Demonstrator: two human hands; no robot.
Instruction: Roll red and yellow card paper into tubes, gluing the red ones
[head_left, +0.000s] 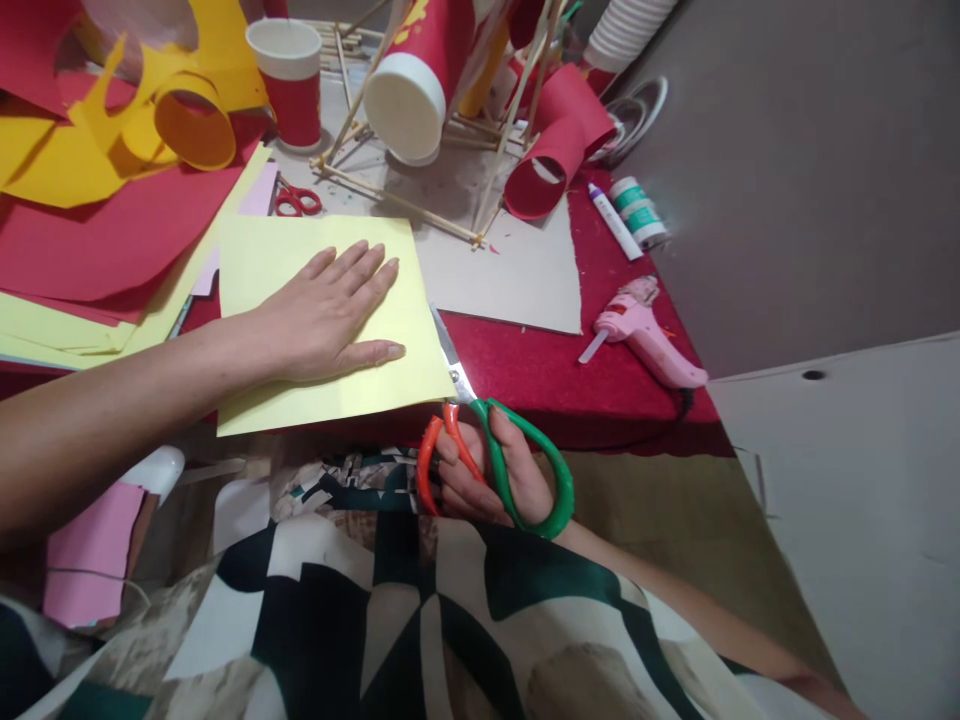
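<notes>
A pale yellow sheet of paper (255,270) lies at the table's front edge, overlapping a grey board (495,290). My left hand (322,310) rests flat on the sheet, fingers stretched out, holding nothing. My right hand (495,475) is below the sheet's lower right corner, with its fingers through the handles of large scissors (555,470), one handle green and one orange. The blades are at the right edge of the sheet, one visible beside it and the other hidden by the paper.
A stick frame (405,205) with red cups stands on the board. Red and yellow papers (127,240) are piled at left. Small red scissors (298,200) lie behind the sheet. A pink glue gun (649,340), marker (615,222) and tape rolls (637,212) are at right.
</notes>
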